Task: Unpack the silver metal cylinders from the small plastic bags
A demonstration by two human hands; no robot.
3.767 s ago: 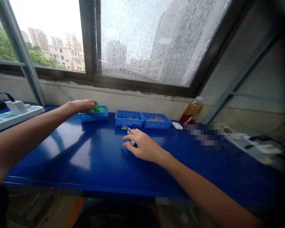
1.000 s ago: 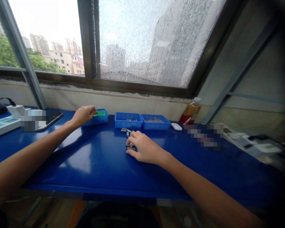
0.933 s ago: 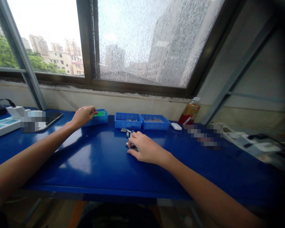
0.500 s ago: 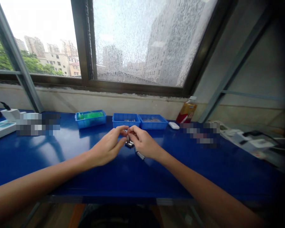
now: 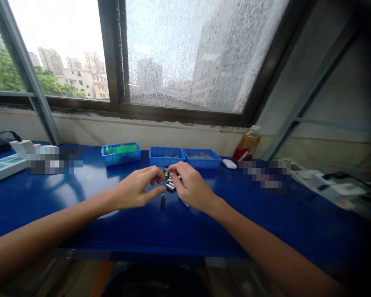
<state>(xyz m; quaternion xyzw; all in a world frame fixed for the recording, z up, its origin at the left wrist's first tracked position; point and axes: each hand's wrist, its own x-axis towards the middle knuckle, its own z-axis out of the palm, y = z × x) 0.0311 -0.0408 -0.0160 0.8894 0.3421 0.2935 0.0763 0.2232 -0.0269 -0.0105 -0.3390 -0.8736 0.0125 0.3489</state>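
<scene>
Both hands meet over the middle of a blue table point(image 5: 80, 214). My left hand point(image 5: 136, 190) has its fingers curled, fingertips pinched near a small pile of grey metal sleeves point(image 5: 170, 184). My right hand point(image 5: 190, 187) is curled over the same pile, fingertips pressed against the left ones. What they pinch is too small to name. One short metal sleeve point(image 5: 163, 200) stands upright on the table just below the fingertips.
Three blue bins stand along the back: one with green parts point(image 5: 121, 153), a middle one point(image 5: 167, 156), a right one point(image 5: 201, 158). A drink carton point(image 5: 247, 146), a white small object point(image 5: 229, 163) and white devices point(image 5: 334, 187) lie right; a white unit point(image 5: 6, 163) left.
My left hand left the green-parts bin and came to the middle to meet my right hand over the sleeves. An upright sleeve now stands on the table below them.
</scene>
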